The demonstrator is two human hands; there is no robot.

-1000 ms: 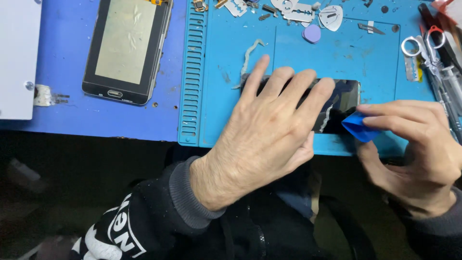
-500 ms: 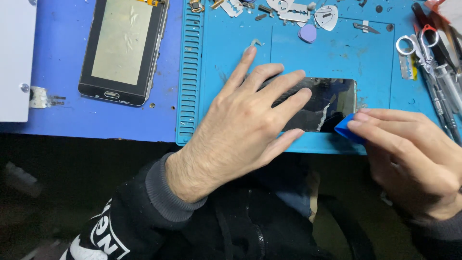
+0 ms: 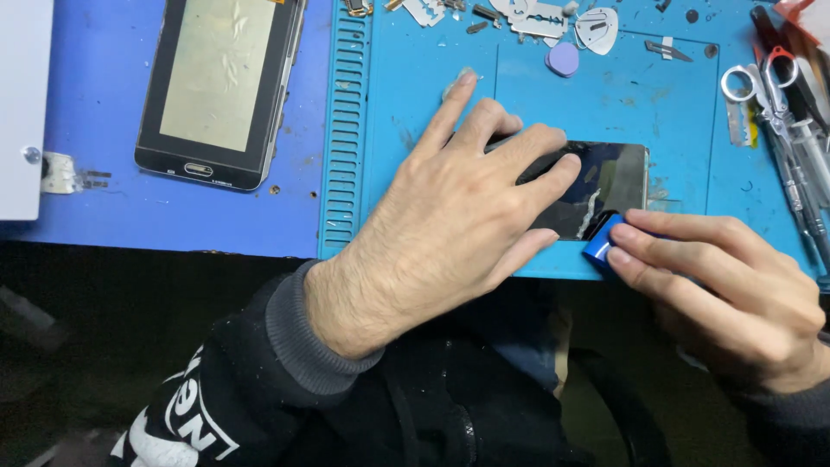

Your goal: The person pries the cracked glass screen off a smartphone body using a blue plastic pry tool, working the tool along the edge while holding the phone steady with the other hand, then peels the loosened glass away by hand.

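Shifted since half a second ago: right hand (image 3: 726, 290) with blue pry card (image 3: 601, 239) now lower on dark phone panel (image 3: 605, 186), pinching card at bottom edge. Left hand (image 3: 458, 216) flat, fingers spread, pressing panel onto teal mat (image 3: 415, 69). Farther back: second phone (image 3: 220, 86), scissors (image 3: 761, 78), picks (image 3: 596, 26).

The left hand (image 3: 450, 216) lies flat, palm down, fingers spread and stretched forward, the forearm coming up from the lower left in a dark sleeve with a grey cuff. The right hand (image 3: 735, 285) enters from the lower right, fingers (image 3: 666, 229) extended leftward and pressed together in a pinch at the tips.
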